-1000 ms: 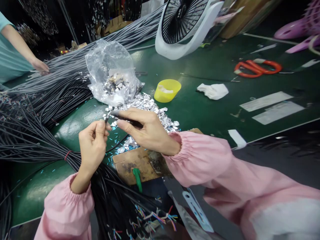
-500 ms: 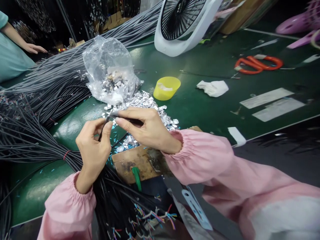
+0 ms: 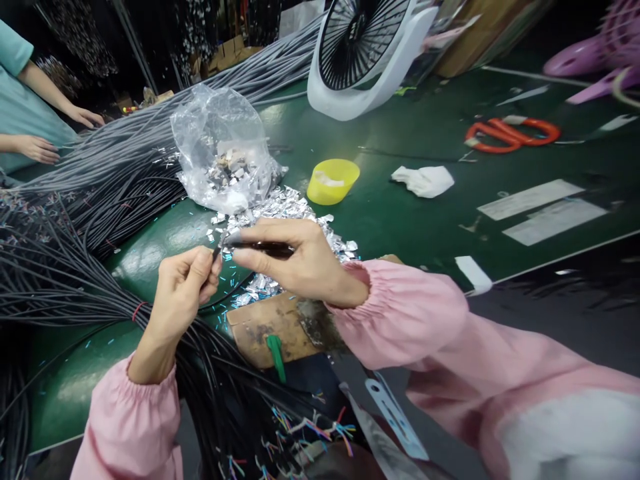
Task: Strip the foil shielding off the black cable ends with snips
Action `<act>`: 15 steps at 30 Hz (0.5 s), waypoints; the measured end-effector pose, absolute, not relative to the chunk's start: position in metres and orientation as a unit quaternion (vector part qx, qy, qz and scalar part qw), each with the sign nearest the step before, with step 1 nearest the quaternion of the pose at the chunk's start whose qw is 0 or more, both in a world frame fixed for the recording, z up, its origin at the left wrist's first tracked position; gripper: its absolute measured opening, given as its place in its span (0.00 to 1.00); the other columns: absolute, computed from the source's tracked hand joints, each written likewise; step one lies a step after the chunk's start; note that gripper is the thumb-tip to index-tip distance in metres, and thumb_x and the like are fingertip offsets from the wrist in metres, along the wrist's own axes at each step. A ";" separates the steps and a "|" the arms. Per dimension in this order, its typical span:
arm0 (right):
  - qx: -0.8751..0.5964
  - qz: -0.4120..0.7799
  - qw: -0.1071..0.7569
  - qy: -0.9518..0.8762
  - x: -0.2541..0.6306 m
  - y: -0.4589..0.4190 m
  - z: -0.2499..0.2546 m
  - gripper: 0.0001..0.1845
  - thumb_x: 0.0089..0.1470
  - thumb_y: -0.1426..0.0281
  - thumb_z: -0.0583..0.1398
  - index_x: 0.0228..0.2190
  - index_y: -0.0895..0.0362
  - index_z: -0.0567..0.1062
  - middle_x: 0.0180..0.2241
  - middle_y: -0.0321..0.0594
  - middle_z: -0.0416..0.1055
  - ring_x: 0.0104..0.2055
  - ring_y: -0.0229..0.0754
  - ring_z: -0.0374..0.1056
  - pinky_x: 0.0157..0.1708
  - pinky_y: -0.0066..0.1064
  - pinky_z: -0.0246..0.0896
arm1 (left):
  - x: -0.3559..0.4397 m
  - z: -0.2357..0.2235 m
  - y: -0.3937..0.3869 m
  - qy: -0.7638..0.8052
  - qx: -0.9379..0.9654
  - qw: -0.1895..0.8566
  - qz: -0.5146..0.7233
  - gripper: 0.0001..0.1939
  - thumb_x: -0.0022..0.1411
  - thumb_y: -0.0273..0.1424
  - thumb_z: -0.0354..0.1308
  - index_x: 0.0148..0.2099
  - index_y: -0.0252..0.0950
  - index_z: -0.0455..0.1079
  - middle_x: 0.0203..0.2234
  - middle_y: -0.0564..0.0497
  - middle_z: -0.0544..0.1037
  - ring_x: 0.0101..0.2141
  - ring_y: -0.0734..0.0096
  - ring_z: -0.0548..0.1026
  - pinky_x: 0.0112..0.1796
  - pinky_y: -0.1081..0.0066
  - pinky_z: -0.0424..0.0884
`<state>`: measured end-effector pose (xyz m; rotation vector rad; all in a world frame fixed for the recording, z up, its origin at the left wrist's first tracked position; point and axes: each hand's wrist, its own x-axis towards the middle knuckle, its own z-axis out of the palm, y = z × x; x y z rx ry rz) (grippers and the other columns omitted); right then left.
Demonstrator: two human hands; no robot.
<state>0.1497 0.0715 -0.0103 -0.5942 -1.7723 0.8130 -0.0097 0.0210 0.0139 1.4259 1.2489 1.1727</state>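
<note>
My left hand (image 3: 181,290) is closed in a pinch on the end of a thin black cable (image 3: 217,252). My right hand (image 3: 295,260) is closed round a dark slim tool (image 3: 265,249) whose tip meets the cable end just above my left fingers. Under both hands lies a heap of silver foil scraps (image 3: 293,213) on the green table (image 3: 410,220). A big bundle of black cables (image 3: 65,293), tied with a red band, runs from the left under my left wrist.
A clear plastic bag (image 3: 220,147) of foil bits stands behind the heap. A yellow bowl (image 3: 333,180), a white rag (image 3: 424,181), orange scissors (image 3: 507,132) and a white fan (image 3: 367,57) sit further back. A brown board (image 3: 273,327) lies at the near edge. Another person's hands (image 3: 35,147) are far left.
My left hand has shifted slightly while keeping its pinch on the cable end. The tool in my right hand now lies more level. The other person's second hand has come into view at the far left.
</note>
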 end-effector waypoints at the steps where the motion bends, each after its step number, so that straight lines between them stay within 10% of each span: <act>1: -0.241 0.343 0.531 -0.737 0.151 0.073 -0.009 0.10 0.49 0.67 0.62 0.32 0.61 0.78 0.27 0.38 0.74 0.26 0.32 0.66 0.26 0.25 0.62 | -0.010 0.015 0.020 0.496 0.567 0.462 0.468 0.23 0.56 0.47 0.55 0.21 0.34 0.59 0.12 0.58 0.55 0.12 0.85 0.50 0.13 0.77 0.44; 15: -0.166 0.134 0.546 -0.810 0.155 0.075 -0.014 0.04 0.53 0.77 0.55 0.29 0.61 0.71 0.25 0.40 0.67 0.27 0.34 0.62 0.26 0.27 0.59 | -0.001 0.013 0.018 0.455 0.519 0.614 0.383 0.25 0.54 0.49 0.56 0.19 0.34 0.55 0.10 0.60 0.53 0.11 0.87 0.47 0.14 0.79 0.42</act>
